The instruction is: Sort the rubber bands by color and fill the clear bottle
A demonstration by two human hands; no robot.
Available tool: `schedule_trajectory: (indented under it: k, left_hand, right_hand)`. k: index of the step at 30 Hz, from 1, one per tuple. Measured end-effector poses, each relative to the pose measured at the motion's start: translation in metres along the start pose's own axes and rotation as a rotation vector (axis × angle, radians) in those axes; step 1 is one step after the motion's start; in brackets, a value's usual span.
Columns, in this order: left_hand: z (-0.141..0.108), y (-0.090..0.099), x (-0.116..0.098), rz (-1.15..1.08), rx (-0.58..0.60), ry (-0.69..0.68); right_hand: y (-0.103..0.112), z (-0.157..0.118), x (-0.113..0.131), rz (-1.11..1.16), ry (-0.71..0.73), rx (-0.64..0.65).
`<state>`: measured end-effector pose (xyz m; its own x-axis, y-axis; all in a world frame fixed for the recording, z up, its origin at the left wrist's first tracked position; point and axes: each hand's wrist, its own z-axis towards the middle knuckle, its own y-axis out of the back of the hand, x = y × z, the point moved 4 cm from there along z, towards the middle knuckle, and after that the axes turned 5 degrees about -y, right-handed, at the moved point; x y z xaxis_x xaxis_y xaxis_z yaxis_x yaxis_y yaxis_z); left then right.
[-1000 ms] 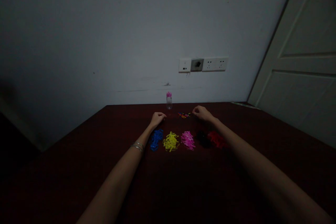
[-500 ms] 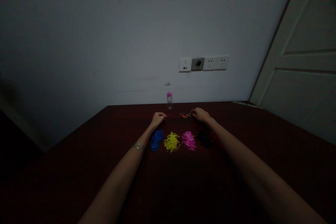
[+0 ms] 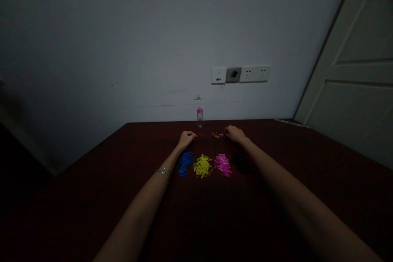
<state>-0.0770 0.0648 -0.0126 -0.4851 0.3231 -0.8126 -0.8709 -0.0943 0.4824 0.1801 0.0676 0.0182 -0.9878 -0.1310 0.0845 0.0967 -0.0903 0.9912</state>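
Observation:
My left hand rests on the dark red table with its fingers pinched together; whatever is between them is too small to make out. My right hand is closed at the right edge of a small mixed-colour pile, its fingertips touching the pile or just beside it. Nearer to me lie a blue pile, a yellow pile and a pink pile of small thin strips. A dark pile sits by my right forearm, hard to see.
A clear bottle with a pink top stands beyond my hands near the wall. Sockets are set in the wall behind the table. At the right is a pale door.
The whole view has shifted slightly, so things appear a little further right. Both hands stay in nearly the same places over the table.

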Motion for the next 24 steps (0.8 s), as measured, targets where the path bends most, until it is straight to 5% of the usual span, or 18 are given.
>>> schedule_trajectory:
  k: [24]
  left_hand:
    - [0.003,0.000,0.005,-0.001,-0.003,-0.018]
  right_hand:
    - [0.003,0.002,-0.020,0.287,-0.004,-0.101]
